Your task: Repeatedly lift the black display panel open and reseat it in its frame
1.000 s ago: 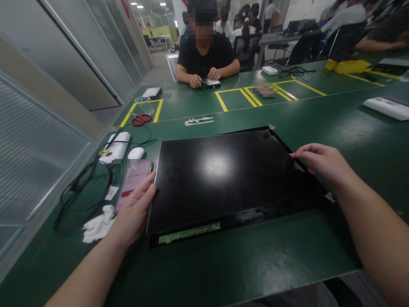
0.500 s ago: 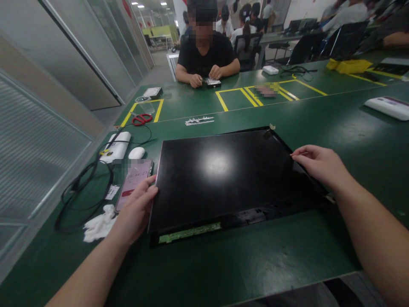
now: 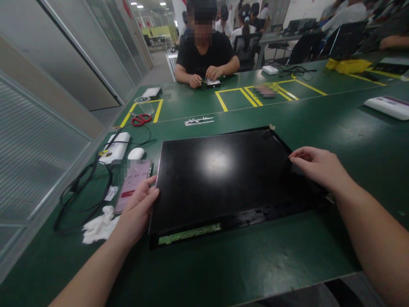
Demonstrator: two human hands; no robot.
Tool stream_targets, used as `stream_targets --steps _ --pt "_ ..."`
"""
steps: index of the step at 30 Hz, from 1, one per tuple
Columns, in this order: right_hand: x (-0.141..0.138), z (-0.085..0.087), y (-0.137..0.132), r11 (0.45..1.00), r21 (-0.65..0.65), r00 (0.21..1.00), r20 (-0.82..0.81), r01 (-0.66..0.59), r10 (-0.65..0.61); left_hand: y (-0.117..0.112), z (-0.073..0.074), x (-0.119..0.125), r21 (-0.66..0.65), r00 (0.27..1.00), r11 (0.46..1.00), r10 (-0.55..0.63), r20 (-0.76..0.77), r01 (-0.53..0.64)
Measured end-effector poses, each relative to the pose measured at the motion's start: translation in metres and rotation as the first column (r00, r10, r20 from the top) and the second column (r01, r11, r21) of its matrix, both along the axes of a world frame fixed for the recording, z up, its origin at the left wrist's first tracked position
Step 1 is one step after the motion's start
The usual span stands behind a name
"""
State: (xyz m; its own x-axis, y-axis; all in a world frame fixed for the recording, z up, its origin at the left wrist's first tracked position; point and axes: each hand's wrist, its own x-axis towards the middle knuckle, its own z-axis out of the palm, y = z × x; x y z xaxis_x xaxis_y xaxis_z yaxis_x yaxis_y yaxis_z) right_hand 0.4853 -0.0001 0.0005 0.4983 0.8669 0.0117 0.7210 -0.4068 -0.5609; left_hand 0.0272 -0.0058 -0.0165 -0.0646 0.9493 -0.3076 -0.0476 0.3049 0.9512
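Note:
A black display panel [image 3: 217, 183] lies face up in front of me, a bright reflection on its glass. Along its near edge, at the left, a narrow green circuit board strip [image 3: 190, 233] shows. My left hand [image 3: 139, 209] grips the panel's left edge, thumb on the top surface; its fingertips underneath are hidden. At the opposite side, my right hand [image 3: 315, 164] is closed in a pinch at the panel's right edge. Whether a thin film is caught in that pinch, I cannot make out. A black frame or backing shows past the panel along the right and near sides.
Left of the panel are a phone [image 3: 132, 187], a white mouse [image 3: 136, 154], crumpled white tissue [image 3: 100, 226], black cables [image 3: 83, 194] and red-handled scissors [image 3: 141, 120]. Across the green table [image 3: 287, 251] a person [image 3: 206, 55] handles a small device. A white device [image 3: 388, 107] lies at right.
My right hand has shifted very slightly left along the panel's right edge. My left hand keeps its hold, and the panel stays in place.

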Motion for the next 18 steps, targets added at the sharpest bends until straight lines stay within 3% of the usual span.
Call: stream_targets --steps 18 --pt "0.0044 -0.0042 -0.0009 0.998 -0.025 0.998 0.042 -0.055 0.056 0.0007 -0.0013 -0.0013 0.03 0.999 0.999 -0.021 -0.029 0.022"
